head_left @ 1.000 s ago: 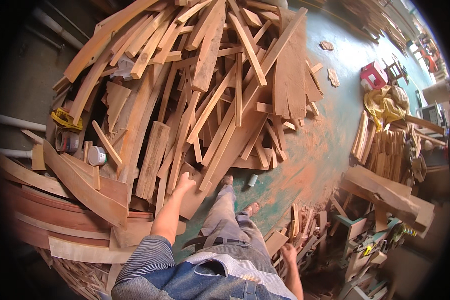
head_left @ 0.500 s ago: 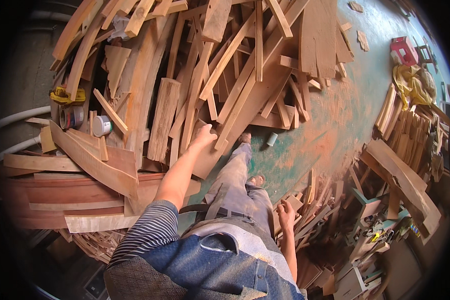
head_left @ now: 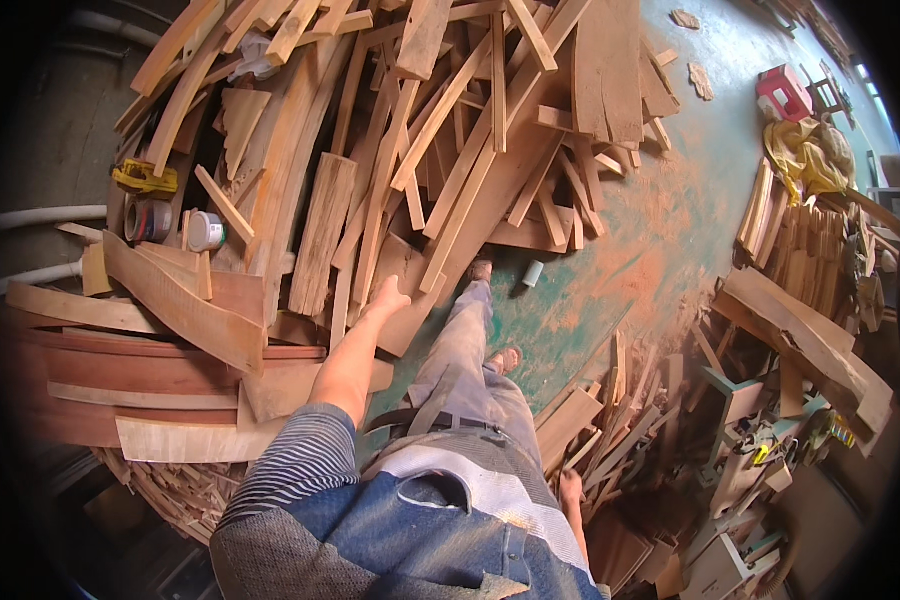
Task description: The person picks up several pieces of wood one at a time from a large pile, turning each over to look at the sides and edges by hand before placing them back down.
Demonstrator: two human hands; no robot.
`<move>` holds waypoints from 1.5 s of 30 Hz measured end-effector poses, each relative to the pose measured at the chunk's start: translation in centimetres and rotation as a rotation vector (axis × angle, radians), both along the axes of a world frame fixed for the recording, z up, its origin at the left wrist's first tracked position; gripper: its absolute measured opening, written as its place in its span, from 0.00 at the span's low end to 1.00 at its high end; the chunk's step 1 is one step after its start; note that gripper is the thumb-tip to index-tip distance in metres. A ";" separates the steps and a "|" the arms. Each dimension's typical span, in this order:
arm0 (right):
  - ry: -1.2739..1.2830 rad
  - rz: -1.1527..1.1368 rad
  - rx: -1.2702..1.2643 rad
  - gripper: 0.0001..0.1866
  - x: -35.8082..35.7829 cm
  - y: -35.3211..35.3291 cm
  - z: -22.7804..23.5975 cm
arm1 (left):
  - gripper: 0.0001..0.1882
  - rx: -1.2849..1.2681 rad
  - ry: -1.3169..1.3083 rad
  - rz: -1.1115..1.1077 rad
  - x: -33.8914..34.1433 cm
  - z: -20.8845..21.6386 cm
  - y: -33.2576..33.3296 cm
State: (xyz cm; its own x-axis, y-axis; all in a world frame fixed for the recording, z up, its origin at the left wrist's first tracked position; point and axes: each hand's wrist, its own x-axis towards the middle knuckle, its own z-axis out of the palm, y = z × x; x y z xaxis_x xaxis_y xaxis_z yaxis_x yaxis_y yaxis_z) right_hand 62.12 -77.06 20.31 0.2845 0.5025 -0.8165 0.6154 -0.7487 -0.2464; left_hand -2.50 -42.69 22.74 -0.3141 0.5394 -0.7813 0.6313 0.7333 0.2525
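My left hand [head_left: 390, 297] reaches forward over the lower end of a wide brown board [head_left: 410, 318] in the wood pile. Its thumb stands apart from the fingers and I see nothing in it. Just ahead of it is the end of a long thin wood strip [head_left: 457, 222]; whether they touch I cannot tell. To its left, a rough thick plank [head_left: 323, 235] lies among the other pieces. My right hand [head_left: 570, 487] hangs low by my right hip, beside loose offcuts [head_left: 625, 440]. Its fingers are foreshortened and mostly hidden, so what they do is unclear.
A tangled heap of boards and strips [head_left: 500, 90] rises ahead. A white tub [head_left: 206, 231] and a yellow tool [head_left: 144, 177] sit at the left. On the green dusty floor [head_left: 610, 280] stands a small pale cylinder [head_left: 533, 273]. A thick slab [head_left: 800, 350] juts out at the right.
My left hand has drawn back slightly and left from the thin strip's end. My right hand has dropped lower and closer to my hip. The view has shifted a little.
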 end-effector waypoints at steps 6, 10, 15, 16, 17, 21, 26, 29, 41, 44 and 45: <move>-0.125 -0.012 -0.254 0.19 -6.5 7.1 10.6 | 0.45 0.190 0.091 -0.102 -0.9 -3.9 8.8; -0.036 -0.225 -0.293 0.16 -12.6 15.2 13.1 | 0.37 0.316 0.174 -0.084 -4.2 -8.5 16.7; 0.110 -0.391 -0.282 0.19 -15.9 22.1 10.3 | 0.29 0.279 0.287 0.019 -9.7 -15.3 24.8; 0.121 -0.400 -0.258 0.19 -17.2 24.7 10.5 | 0.27 0.268 0.282 0.025 -11.2 -17.3 26.0; 0.133 -0.410 -0.236 0.19 -18.5 27.1 10.7 | 0.27 0.280 0.306 0.059 -12.3 -19.6 27.8; 0.200 -0.425 -0.174 0.21 -24.2 35.6 11.5 | 0.27 0.277 0.290 0.066 -12.6 -21.9 32.2; 0.207 -0.242 -0.054 0.21 -27.6 41.5 11.2 | 0.26 0.217 0.430 -0.166 -12.1 -24.1 33.6; 0.162 -0.176 -0.066 0.21 -27.6 43.1 11.8 | 0.26 0.244 0.324 -0.219 -13.5 -23.2 32.6; 0.058 -0.258 0.022 0.23 -22.8 25.7 9.8 | 0.20 0.327 -0.090 -0.096 -10.3 -6.6 31.5; 0.099 -0.370 -0.006 0.23 -21.6 23.5 10.1 | 0.19 0.380 -0.041 0.023 -6.5 -2.6 30.6; 0.105 -0.343 0.000 0.22 -20.8 23.0 9.6 | 0.19 0.383 -0.050 0.051 -6.0 -2.0 30.2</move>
State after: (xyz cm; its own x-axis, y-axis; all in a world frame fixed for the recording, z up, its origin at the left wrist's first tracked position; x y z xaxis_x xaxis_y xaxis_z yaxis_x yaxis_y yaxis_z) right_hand 41.34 -54.08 29.86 0.3515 0.3924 -0.8500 0.2993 -0.9074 -0.2952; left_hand -8.54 -12.54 20.79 -0.3146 0.7795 -0.5417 0.5765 0.6103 0.5434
